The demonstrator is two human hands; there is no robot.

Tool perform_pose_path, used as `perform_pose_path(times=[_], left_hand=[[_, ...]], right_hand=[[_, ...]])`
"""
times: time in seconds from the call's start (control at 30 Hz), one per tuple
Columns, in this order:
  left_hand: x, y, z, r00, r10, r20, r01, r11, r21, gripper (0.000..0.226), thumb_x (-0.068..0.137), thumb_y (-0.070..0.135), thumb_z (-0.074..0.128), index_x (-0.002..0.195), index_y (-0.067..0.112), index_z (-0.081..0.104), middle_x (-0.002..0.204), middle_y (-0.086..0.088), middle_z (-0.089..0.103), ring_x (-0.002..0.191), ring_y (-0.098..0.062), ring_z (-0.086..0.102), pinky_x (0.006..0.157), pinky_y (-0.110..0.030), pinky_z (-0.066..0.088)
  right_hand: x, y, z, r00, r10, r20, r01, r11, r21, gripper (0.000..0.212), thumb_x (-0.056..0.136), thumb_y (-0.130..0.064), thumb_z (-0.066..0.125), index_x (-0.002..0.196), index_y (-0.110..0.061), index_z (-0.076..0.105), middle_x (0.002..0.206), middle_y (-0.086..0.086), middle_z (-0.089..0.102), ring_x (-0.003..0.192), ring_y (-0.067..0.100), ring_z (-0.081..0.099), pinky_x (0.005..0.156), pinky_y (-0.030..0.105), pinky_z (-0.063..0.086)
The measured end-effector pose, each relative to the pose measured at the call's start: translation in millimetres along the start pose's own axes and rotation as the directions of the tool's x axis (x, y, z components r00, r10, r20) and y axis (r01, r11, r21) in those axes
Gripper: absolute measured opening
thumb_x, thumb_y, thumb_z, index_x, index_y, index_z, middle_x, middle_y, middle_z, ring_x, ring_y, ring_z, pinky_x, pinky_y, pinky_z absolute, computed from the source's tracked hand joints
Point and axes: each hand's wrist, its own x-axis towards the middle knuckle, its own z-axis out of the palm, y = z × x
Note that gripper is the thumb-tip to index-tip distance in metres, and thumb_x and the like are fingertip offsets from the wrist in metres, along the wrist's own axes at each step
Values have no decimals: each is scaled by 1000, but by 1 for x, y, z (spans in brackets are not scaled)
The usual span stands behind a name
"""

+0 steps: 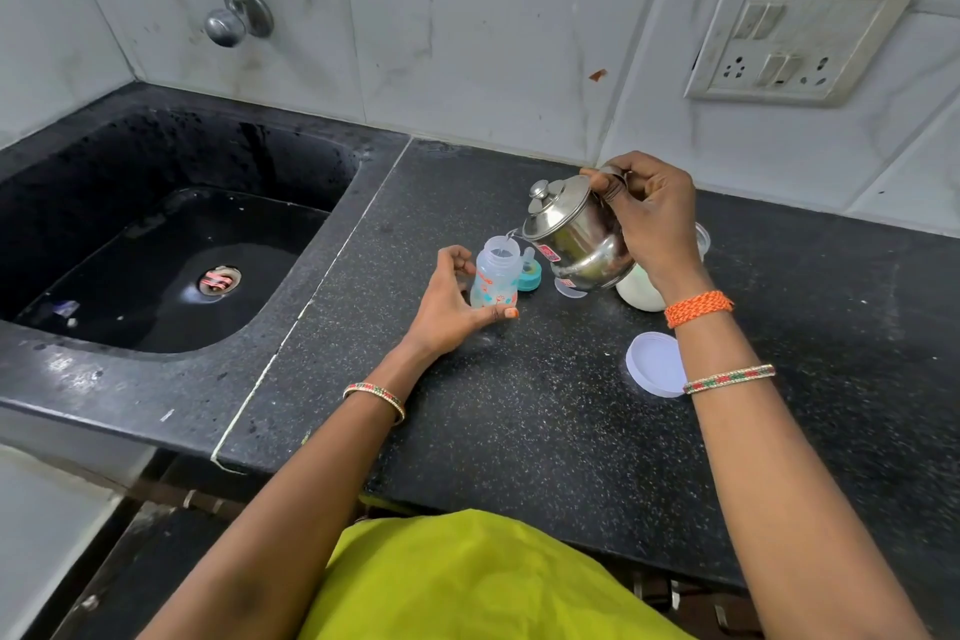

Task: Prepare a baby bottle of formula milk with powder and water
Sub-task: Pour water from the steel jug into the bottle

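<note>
A small clear baby bottle [496, 276] with printed pictures stands uncapped on the black counter [519, 431]. My left hand [452, 301] holds it at the base, thumb in front and fingers curled behind. My right hand [649, 218] grips the handle of a steel kettle [571, 239] tilted left, its spout over the bottle's mouth and a thin stream of water running in. The teal nipple ring [530, 276] lies just behind the bottle. A jar of white powder [644, 294] stands partly hidden behind my right wrist.
A white round lid [654, 364] lies on the counter by my right forearm, and a small clear cap [569, 287] sits under the kettle. The black sink [156, 234] with its tap [223, 10] is at the left. A switch panel [795, 42] hangs on the tiled wall.
</note>
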Motion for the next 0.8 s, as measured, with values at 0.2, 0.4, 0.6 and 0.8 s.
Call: perform_pose_path(times=[0.2, 0.4, 0.6, 0.8], left_hand=[[2, 2, 0, 998, 28, -58, -28, 1000, 7, 57, 67, 27, 86, 110, 20, 49, 113, 2, 60, 106, -18, 58, 94, -30, 48], [6, -6, -21, 993, -20, 116, 37, 988, -152, 79, 87, 3, 64, 145, 30, 18, 134, -3, 46, 134, -19, 40, 115, -38, 28], [6, -2, -21, 986, -78, 145, 98, 986, -134, 101, 73, 12, 80, 146, 28, 13, 131, 1, 37, 129, -12, 33, 112, -30, 24], [3, -2, -11, 998, -53, 30, 55, 997, -63, 87, 71, 14, 83, 138, 22, 28, 128, -3, 48, 130, -19, 44, 104, -23, 33]], right_hand=[[-4, 4, 5, 1000, 7, -4, -7, 1000, -2, 15, 87, -17, 68, 79, -29, 63, 84, 3, 72, 89, 17, 70, 83, 36, 56], [-6, 5, 5, 1000, 28, -13, -28, 1000, 9, 17, 86, -12, 67, 79, -27, 63, 83, -4, 71, 90, 14, 70, 83, 33, 56], [-4, 5, 4, 999, 44, -26, -43, 999, 6, 12, 86, -16, 69, 81, -26, 65, 88, 2, 72, 90, 16, 71, 83, 32, 56], [1, 4, 4, 999, 29, -27, -29, 999, 28, 17, 85, -15, 69, 78, -29, 64, 82, -4, 73, 93, 22, 71, 83, 35, 57]])
